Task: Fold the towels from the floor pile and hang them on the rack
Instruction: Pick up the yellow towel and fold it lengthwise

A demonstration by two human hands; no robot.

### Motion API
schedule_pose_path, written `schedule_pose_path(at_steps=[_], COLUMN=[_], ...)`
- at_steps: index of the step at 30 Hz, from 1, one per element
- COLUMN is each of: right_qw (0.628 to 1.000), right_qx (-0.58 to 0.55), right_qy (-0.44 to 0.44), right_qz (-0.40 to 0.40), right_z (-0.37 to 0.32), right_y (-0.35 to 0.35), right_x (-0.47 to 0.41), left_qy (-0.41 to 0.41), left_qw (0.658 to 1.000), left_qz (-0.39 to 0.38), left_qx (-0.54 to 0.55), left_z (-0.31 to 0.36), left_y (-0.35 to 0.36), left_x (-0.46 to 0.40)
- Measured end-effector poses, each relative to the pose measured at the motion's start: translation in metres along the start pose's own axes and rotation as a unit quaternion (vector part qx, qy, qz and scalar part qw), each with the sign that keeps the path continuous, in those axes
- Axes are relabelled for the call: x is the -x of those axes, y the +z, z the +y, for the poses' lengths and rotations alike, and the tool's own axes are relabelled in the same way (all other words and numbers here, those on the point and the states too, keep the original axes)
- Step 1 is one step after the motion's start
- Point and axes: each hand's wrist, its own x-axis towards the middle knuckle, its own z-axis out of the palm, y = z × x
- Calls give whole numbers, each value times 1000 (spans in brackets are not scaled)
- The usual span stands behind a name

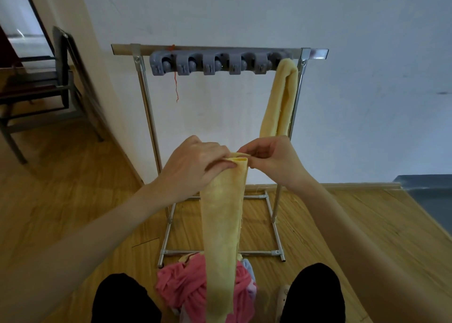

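- Holding a folded yellow towel [223, 225] up in front of the rack [220, 50], both hands meet at its top edge.
- L hand [193, 166]: fingers curled over the towel's top-left, pinching the fold betw. thumb and fingertips.
- R hand [271, 156]: fingers bent, pinching the top-right corner of the same fold; fingertips of the two hands nearly touching.
- Towel hangs straight down as a long narrow strip, lower end reaching the floor pile [193, 288] betw. the person's knees.
- Floor pile: pink towel on top, bits of pale blue and lilac cloth at its right side; sits on the wood floor [73, 200] just in front of the rack's base frame.
- Rack: metal uprights, top bar w/ a grey strip of clip holders [215, 64]; stands close to the white wall.
- Second yellow towel [281, 100] already hung at the rack's right end, doubled over, next to the right upright.
- Red thread [176, 85] dangles from the holder strip, left part.
- Dark chair [49, 83] at far left, well apart from the rack.
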Motion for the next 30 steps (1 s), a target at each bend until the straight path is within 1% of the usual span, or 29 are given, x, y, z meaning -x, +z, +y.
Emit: schedule_pose_path(at_steps=[4, 11, 14, 16, 20, 23, 26, 28, 30], right_qw=[1000, 997, 992, 990, 983, 984, 991, 993, 993], right_qx=[-20, -77, -119, -137, -151, -127, -73, -54, -53], right_qy=[2, 24, 37, 31, 23, 17, -6, -9, 6], right_qz=[2, -8, -9, 9, 100, 121, 114, 107, 105], right_z=[1, -1, 0, 2, 5, 2, -3, -3, -1], right_y=[1, 1, 1, 5, 13, 11, 12, 17, 24], right_x=[2, 7, 12, 15, 16, 6, -6, -12, -14], left_qy=[-18, -56, -73, -83, -84, -72, -64, -73, -105], left_qw=[999, 997, 995, 994, 994, 996, 996, 995, 989], left_qz=[34, 40, 51, 61, 57, 47, 61, 75, 104], left_qx=[-7, -21, -34, -38, -37, -32, -13, -4, 11], left_z=[4, 3, 2, 2, 6, 7, 3, -3, -7], left_y=[3, 7, 7, 7, 6, -4, -14, -14, -6], left_x=[1, -1, -3, -6, -17, -24, -23, -16, 0])
